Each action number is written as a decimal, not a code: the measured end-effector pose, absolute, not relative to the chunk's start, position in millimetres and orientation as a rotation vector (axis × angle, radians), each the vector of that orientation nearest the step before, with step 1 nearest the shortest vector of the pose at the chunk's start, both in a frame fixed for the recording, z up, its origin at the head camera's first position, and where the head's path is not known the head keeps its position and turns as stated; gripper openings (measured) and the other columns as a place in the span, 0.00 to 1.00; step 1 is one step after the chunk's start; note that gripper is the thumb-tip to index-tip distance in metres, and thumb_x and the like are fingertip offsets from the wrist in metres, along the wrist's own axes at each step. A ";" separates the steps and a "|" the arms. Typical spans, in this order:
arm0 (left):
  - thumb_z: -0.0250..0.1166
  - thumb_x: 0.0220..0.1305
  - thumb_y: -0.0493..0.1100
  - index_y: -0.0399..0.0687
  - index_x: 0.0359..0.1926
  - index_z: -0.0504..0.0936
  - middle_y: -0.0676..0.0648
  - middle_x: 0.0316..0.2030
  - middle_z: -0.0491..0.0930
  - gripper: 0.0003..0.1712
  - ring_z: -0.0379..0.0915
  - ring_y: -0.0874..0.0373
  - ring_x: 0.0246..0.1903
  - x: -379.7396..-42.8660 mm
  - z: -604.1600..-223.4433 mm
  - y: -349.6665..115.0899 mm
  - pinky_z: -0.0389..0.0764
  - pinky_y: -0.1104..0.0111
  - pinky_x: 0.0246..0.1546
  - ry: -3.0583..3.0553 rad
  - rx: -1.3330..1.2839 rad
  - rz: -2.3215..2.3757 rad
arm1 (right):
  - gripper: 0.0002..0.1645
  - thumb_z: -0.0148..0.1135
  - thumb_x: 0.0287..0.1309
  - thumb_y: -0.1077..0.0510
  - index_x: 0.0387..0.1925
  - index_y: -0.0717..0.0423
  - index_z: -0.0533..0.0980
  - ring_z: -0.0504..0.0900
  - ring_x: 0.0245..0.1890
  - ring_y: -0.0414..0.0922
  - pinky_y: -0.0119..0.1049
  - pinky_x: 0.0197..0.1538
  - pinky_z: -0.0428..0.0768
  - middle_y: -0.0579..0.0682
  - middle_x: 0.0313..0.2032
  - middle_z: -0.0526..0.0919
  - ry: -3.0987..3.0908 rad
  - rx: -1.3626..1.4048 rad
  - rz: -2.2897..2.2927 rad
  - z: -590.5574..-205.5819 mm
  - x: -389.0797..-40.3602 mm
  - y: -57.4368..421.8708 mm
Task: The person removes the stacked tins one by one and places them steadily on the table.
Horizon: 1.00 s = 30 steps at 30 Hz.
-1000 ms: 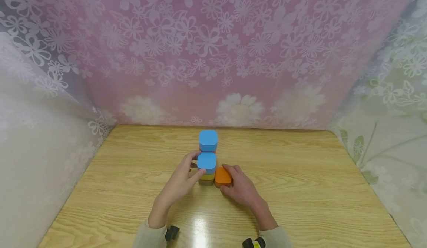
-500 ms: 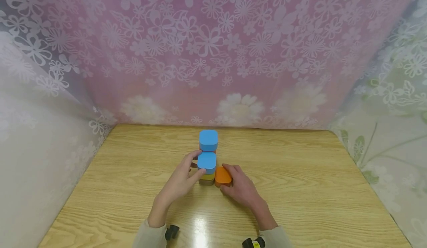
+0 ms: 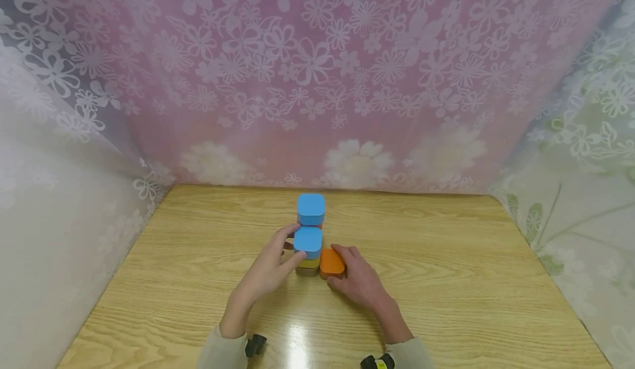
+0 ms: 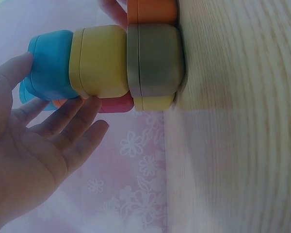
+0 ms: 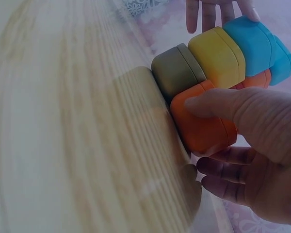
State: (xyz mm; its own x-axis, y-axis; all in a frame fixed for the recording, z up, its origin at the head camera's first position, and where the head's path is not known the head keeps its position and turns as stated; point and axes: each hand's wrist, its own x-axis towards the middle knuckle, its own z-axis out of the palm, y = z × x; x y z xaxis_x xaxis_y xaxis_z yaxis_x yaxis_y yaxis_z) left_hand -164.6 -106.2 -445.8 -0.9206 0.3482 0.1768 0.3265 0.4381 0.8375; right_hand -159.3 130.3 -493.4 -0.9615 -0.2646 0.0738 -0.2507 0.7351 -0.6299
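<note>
Two stacks of small rounded square boxes with lid seams stand one behind the other. Atop the front stack is a blue box [image 3: 307,241], above a yellow box [image 4: 99,60] and an olive-brown box [image 4: 157,60] at the bottom. My left hand [image 3: 265,269] holds this blue box, thumb at its front corner and fingers round its left and back. On the table, right beside the olive-brown box, sits an orange box [image 3: 331,263]. My right hand [image 3: 362,281] grips it between thumb and fingers; in the right wrist view its thumb lies across the near side.
The rear stack has a blue box [image 3: 311,208] on top, with orange, red [image 4: 117,104] and yellow [image 4: 155,103] boxes partly hidden below. A wood-grain table [image 3: 446,269] extends around the stacks. Floral curtains [image 3: 357,82] hang behind and at both sides.
</note>
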 end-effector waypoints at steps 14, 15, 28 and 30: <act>0.63 0.70 0.44 0.48 0.74 0.58 0.45 0.60 0.72 0.37 0.74 0.50 0.53 -165.6 -444.2 -105.8 0.75 0.52 0.57 2.618 0.629 1.543 | 0.45 0.74 0.53 0.52 0.71 0.53 0.64 0.76 0.49 0.46 0.47 0.54 0.78 0.55 0.57 0.73 2.873 -0.398 -1.106 -492.6 -157.8 131.6; 0.63 0.70 0.44 0.48 0.74 0.58 0.45 0.60 0.72 0.37 0.74 0.51 0.53 -165.7 -444.4 -105.8 0.74 0.53 0.56 2.618 0.627 1.539 | 0.45 0.74 0.53 0.52 0.71 0.53 0.64 0.76 0.49 0.46 0.47 0.55 0.78 0.55 0.57 0.72 2.872 -0.399 -1.107 -492.6 -157.4 131.9; 0.65 0.68 0.42 0.48 0.74 0.58 0.45 0.60 0.72 0.38 0.74 0.51 0.52 -166.7 -446.8 -107.0 0.75 0.53 0.56 2.608 0.639 1.540 | 0.48 0.73 0.54 0.51 0.72 0.55 0.61 0.73 0.60 0.54 0.55 0.63 0.73 0.59 0.64 0.68 2.832 -0.405 -1.197 -481.3 -155.5 134.9; 0.65 0.68 0.42 0.47 0.75 0.58 0.45 0.61 0.72 0.39 0.74 0.51 0.52 -166.6 -447.4 -107.4 0.75 0.52 0.56 2.606 0.643 1.544 | 0.48 0.74 0.54 0.51 0.72 0.56 0.61 0.70 0.63 0.56 0.57 0.64 0.71 0.60 0.66 0.68 2.836 -0.419 -1.247 -478.2 -154.9 134.4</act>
